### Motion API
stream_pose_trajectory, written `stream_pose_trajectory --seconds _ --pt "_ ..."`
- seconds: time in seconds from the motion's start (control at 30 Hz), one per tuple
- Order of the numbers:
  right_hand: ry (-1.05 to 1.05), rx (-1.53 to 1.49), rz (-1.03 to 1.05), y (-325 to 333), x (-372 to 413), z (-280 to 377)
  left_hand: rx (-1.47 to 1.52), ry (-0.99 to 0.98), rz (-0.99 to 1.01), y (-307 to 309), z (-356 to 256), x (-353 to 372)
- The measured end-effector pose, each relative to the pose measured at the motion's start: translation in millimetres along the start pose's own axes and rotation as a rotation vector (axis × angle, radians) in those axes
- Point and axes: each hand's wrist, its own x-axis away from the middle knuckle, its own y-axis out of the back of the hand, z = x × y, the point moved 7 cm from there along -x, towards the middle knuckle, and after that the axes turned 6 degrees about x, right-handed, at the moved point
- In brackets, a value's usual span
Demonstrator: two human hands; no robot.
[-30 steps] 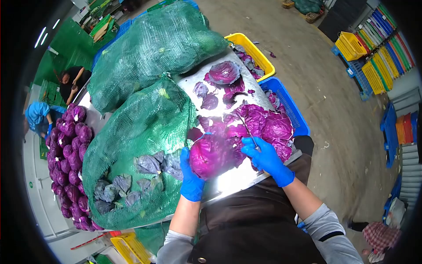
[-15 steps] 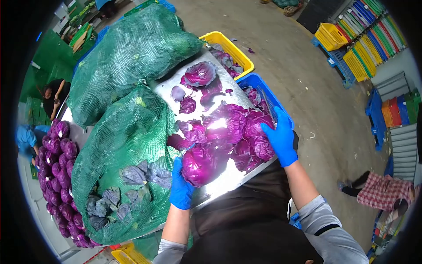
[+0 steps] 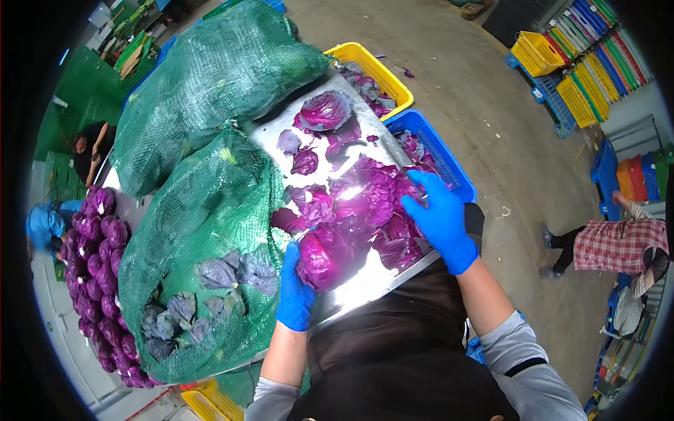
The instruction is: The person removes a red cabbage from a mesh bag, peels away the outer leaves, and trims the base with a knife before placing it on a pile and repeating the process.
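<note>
A metal table [image 3: 365, 285] carries loose purple cabbage leaves [image 3: 365, 196]. Near its front edge sits a round purple cabbage [image 3: 319, 258]. My left hand [image 3: 295, 295], in a blue glove, is against the left side of this cabbage, its thumb up and the other fingers mostly hidden. My right hand [image 3: 441, 221], also gloved in blue, reaches over the leaves at the right with its fingers spread, holding nothing. An open green net bag [image 3: 203, 189] with dull outer leaves [image 3: 217, 272] inside lies at the left.
A full green net sack [image 3: 217, 84] lies behind. Beyond the table stand a yellow crate [image 3: 382, 74] and a blue crate [image 3: 449, 158] with leaves. Purple cabbages [image 3: 98, 281] are piled at far left. A person in a checked garment [image 3: 611, 245] is at the right; others are at left.
My right hand has moved slightly left, farther over the leaves. The person in the checked garment at the right has moved up in view and shows more fully. The view has shifted slightly.
</note>
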Motion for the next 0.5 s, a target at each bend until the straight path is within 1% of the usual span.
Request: stream_pose_trajectory --seconds 0.03,0.1,0.13,0.17,0.2,0.23,0.27,0.33,0.37,0.4,0.43,0.47,0.5 --pt "-0.062 -0.176 0.141 -16.4 2.0 10.7 -0.003 -0.012 -0.009 6.3 -6.1 6.9" --pt "-0.181 -0.481 0.411 -58.6 14.1 37.8 -0.081 -0.119 0.046 16.7 -28.0 23.1" --pt "-0.145 -0.505 0.466 -82.9 23.5 45.2 -0.045 -0.146 0.017 27.2 -39.8 31.1" --pt "-0.083 -0.493 0.526 -104.0 32.1 58.0 -0.076 -0.198 -0.044 32.5 -54.4 44.3" --pt "-0.083 -0.574 0.561 -125.5 37.7 71.2 -0.027 -0.258 -0.087 40.9 -69.8 54.9" --pt "-0.101 -0.594 0.588 -139.2 37.3 85.6 0.022 -0.32 -0.129 49.2 -84.7 63.4" --pt "-0.127 -0.578 0.611 -156.3 41.3 94.1 0.017 -0.327 -0.135 53.2 -95.4 66.5" --pt "-0.146 -0.571 0.638 -179.8 43.1 113.3 0.174 -0.425 -0.016 52.5 -119.0 71.7" --pt "-0.138 -0.505 0.624 -186.2 40.1 121.7 0.171 -0.434 -0.02 54.2 -124.2 71.9" --pt "-0.129 -0.439 0.612 -190.3 37.4 127.6 0.2 -0.472 -0.121 63.8 -129.6 72.9" --pt "-0.123 -0.444 0.62 -199.1 37.0 128.0 0.232 -0.509 -0.221 75.6 -134.0 74.6" --pt "-0.082 -0.464 0.596 -209.7 36.0 125.0 0.143 -0.52 -0.219 85.3 -137.8 70.6" --pt "-0.043 -0.482 0.572 -219.0 36.5 120.7 0.146 -0.525 -0.225 95.5 -138.9 66.5"
